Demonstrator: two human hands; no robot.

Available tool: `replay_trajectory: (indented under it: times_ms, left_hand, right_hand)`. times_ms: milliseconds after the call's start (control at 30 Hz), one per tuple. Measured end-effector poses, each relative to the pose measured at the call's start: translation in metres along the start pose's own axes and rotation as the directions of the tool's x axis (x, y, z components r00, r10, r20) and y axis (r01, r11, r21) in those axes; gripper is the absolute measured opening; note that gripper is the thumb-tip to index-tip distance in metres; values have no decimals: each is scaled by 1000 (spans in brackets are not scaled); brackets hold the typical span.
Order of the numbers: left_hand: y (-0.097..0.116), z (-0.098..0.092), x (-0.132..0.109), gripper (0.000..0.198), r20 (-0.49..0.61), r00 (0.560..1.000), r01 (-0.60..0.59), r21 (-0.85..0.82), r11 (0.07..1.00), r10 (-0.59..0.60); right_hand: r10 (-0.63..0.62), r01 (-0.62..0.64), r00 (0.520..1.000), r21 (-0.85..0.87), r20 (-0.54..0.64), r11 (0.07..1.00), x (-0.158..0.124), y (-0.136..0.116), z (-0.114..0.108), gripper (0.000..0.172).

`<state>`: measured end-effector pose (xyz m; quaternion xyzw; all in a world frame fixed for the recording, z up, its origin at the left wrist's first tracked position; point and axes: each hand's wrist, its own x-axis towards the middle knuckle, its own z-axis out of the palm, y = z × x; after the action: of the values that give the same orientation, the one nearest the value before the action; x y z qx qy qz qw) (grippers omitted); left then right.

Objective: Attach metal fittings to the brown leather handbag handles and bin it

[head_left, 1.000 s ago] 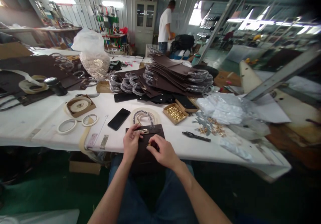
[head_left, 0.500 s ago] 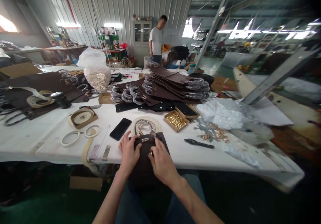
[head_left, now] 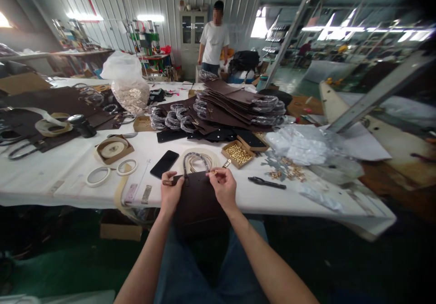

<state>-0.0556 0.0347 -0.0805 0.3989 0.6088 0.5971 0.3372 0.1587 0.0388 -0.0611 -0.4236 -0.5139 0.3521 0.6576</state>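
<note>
We are recording the left hand [head_left: 171, 190] closed on the upper left corner of a dark brown bag panel [head_left: 197, 206], thumb on top and clamping it. The right hand [head_left: 223, 187] is pinching a small gold fitting [head_left: 215, 173] between thumb and forefinger at the panel's top edge. The panel is hanging off the near edge of the table [head_left: 51, 177] over the lap, with its wrapped handle [head_left: 194, 159] lying on the cloth.

We are judging the step to be seating hardware along that top edge. The next move is calling for a steady left-hand hold and fine alignment of the fitting.

On the white-covered table we are noting:
- a box of gold studs [head_left: 238, 153] just beyond the right hand
- a phone [head_left: 164, 163]
- tape rolls [head_left: 98, 175]
- a black hand tool [head_left: 267, 183]
- a stack of brown panels [head_left: 235, 102]

The room is a metal-walled workshop, and a person in a white shirt [head_left: 214, 41] is standing at the far end.
</note>
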Motion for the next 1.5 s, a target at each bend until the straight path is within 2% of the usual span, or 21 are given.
replay_trajectory:
  times_ms: [67, 133, 233, 300, 400, 500, 600, 733, 1000, 1067, 1200, 1267, 1400, 1500]
  left_hand:
    - [8, -3, -4, 53, 26, 995, 103, -94, 990, -101]
    - [19, -6, -10, 60, 134, 974, 206, -184, 961, -183]
    - [29, -9, -22, 57, 363, 888, 399, -304, 865, -282]
    - [29, -9, -30, 55, 425, 854, 458, -337, 822, -301]
    - [24, -6, -36, 51, 378, 875, 430, -326, 842, -301]
    - [22, -1, -36, 45, 391, 888, 372, -301, 878, -242]
    - [23, 4, -36, 41, 420, 887, 331, -285, 900, -193]
    - [24, 10, -37, 38, 398, 893, 342, -303, 889, -208]
    - [24, 15, -40, 36, 358, 895, 395, -357, 847, -267]
    - [27, 15, -41, 35, 354, 896, 393, -351, 850, -268]
    - [33, 16, -42, 31, 322, 910, 368, -332, 869, -262]
    - [35, 16, -42, 30, 313, 916, 355, -331, 875, -253]
    - [33, 18, -42, 30, 326, 912, 357, -328, 874, -250]
    - [29, 19, -41, 31, 327, 910, 363, -328, 872, -255]
  right_hand:
    - [47, -47, 999, -21, 0, 999, -4, 4, -4, 37]
    - [81, -79, 996, -56, 30, 995, -7, 5, -8, 39]
    - [90, -81, 991, -101, 96, 992, -5, -1, -14, 36]
    - [67, -45, 985, -138, 159, 989, 1, -9, -17, 31]
    - [-17, 96, 953, -248, 303, 964, 15, -25, -24, 20]
    - [-77, 272, 874, -351, 481, 896, 31, -39, -33, 14]
    - [-53, 315, 819, -370, 571, 874, 41, -45, -44, 17]
    - [-47, 309, 800, -342, 599, 888, 40, -42, -56, 15]
    - [-51, 290, 833, -357, 551, 888, 26, -34, -52, 13]
    - [-56, 312, 819, -361, 571, 879, 27, -34, -50, 13]
    - [-53, 403, 739, -378, 671, 833, 29, -36, -48, 20]
    - [-42, 453, 716, -417, 697, 788, 29, -37, -46, 23]
    - [-13, 502, 720, -508, 694, 700, 25, -39, -41, 25]
    - [-14, 532, 710, -523, 704, 666, 24, -39, -40, 25]
